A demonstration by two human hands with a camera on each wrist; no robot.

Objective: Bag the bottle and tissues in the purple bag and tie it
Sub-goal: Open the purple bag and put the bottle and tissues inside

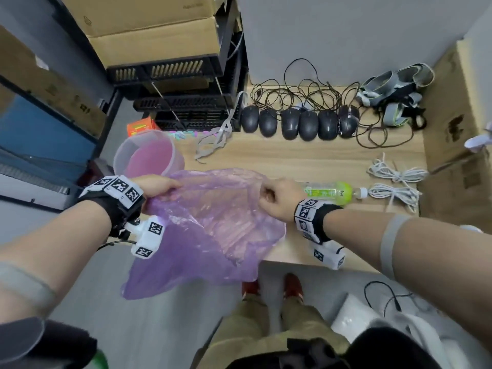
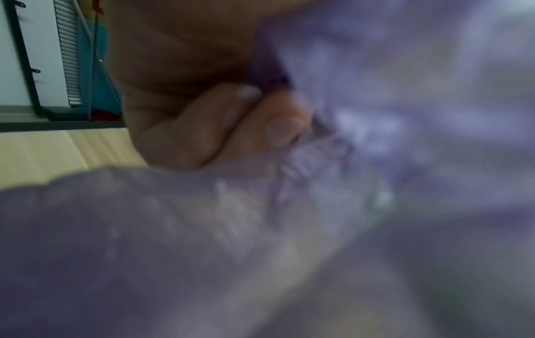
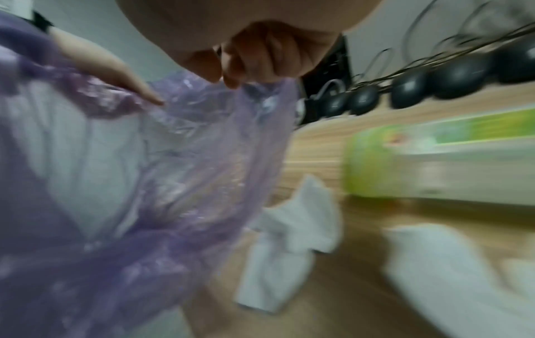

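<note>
A thin purple plastic bag (image 1: pixel 213 230) hangs over the front edge of the wooden table (image 1: pixel 306 161), its mouth held apart. My left hand (image 1: pixel 162 186) grips the left rim; in the left wrist view its fingers (image 2: pixel 231 123) pinch the purple bag (image 2: pixel 376 137). My right hand (image 1: pixel 277 198) pinches the right rim, and in the right wrist view those fingertips (image 3: pixel 231 80) hold the bag (image 3: pixel 202 160) film. A green bottle (image 1: pixel 332 193) lies on its side just right of my right hand, also close in the bottle (image 3: pixel 434 160) wrist view. Crumpled white tissues (image 3: pixel 292 231) lie on the table below that hand.
A translucent bucket (image 1: pixel 149 155) with a pink liner stands at the table's left end. Several black mice (image 1: pixel 300 123) with tangled cables line the back. White cable bundles (image 1: pixel 394 182) lie right of the bottle. A cardboard box (image 1: pixel 458 134) borders the right, black crates (image 1: pixel 181 102) the back left.
</note>
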